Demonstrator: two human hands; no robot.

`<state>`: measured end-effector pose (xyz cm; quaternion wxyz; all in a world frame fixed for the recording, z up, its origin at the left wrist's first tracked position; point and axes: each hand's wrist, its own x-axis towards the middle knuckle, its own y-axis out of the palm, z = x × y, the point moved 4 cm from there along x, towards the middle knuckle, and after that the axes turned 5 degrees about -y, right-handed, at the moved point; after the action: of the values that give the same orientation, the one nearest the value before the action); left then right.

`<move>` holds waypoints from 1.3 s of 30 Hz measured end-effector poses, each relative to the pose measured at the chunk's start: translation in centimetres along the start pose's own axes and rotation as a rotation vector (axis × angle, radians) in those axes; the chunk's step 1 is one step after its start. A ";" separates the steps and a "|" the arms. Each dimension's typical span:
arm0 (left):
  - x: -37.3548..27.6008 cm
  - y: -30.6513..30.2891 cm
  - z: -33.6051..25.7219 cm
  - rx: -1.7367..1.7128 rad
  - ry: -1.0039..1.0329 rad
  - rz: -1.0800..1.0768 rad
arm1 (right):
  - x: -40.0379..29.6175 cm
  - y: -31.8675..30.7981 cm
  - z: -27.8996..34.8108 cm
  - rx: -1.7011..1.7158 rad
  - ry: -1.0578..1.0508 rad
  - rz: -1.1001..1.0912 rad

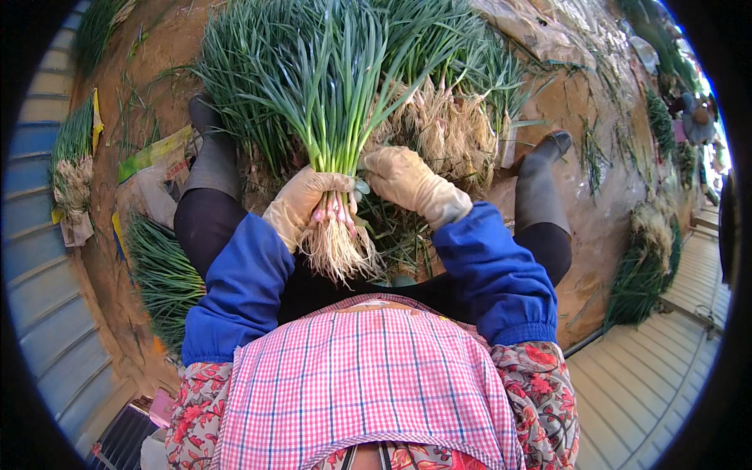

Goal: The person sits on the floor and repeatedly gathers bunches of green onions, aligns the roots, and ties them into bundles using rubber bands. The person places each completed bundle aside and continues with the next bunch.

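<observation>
My left hand point(305, 197), in a pale, soiled glove, is wrapped around a bunch of young green garlic point(343, 132). The bunch stands upright with its green leaves pointing away from me. Pinkish bulbs and a fringe of whitish roots point(338, 247) hang below the fist. Just right of the stems is my right hand point(405, 179), gloved the same way, its fingers curled; whether they pinch something is hidden. A small pale bluish-green piece point(361, 187) shows between the two hands. Behind them lies a large heap of green garlic point(264, 76), with tangled roots point(446, 126) facing me on the right.
Dark boots point(214, 153) flank the heap. More green garlic point(164, 276) lies by my left leg, beside a printed sack point(155, 176). Other bundles rest at the far left point(73, 158) and right point(643, 267). Corrugated metal point(56, 282) borders the muddy floor point(599, 235). A person point(699, 120) is at the far right.
</observation>
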<state>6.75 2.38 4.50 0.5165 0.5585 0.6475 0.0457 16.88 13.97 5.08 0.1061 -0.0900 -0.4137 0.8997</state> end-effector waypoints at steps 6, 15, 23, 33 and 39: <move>-1.6 0.1 -1.5 -0.003 0.026 -0.077 | -2.4 0.4 1.4 1.053 0.239 0.196; -2.6 -2.8 -5.0 -0.060 0.380 -0.140 | -8.7 -1.4 7.0 1.431 0.264 0.289; -4.6 -1.1 -6.2 -0.349 0.422 0.190 | -5.6 -3.4 6.0 0.837 0.174 0.007; -7.0 -3.4 -9.7 -0.469 0.736 0.551 | -7.1 3.3 3.9 0.972 0.239 0.203; -7.5 -2.7 -12.3 -0.267 0.863 1.132 | -6.8 3.4 1.6 0.682 0.034 -0.064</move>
<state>-5.14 1.95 13.11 0.1759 0.6725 0.3939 0.6014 22.58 8.87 4.03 0.1653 -0.0512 -0.0898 0.9808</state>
